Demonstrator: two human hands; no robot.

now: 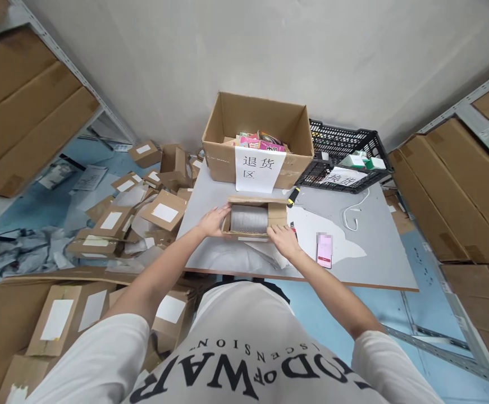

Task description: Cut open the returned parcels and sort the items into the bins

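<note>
Your two bare arms reach up from the bottom of the frame to the grey flat table in the middle. Your left hand is curled on the left end of a small open brown cardboard box, holding it. Your right hand lies with fingers bent on the box's near right edge. Inside the box sits a grey wrapped roll. Just right of your right hand lies a pink phone. A bit farther is a white cable. At the back stands a big open brown cardboard box with a white paper sign. To its right is a black plastic crate. Many small brown parcels lie piled on the left.
</note>
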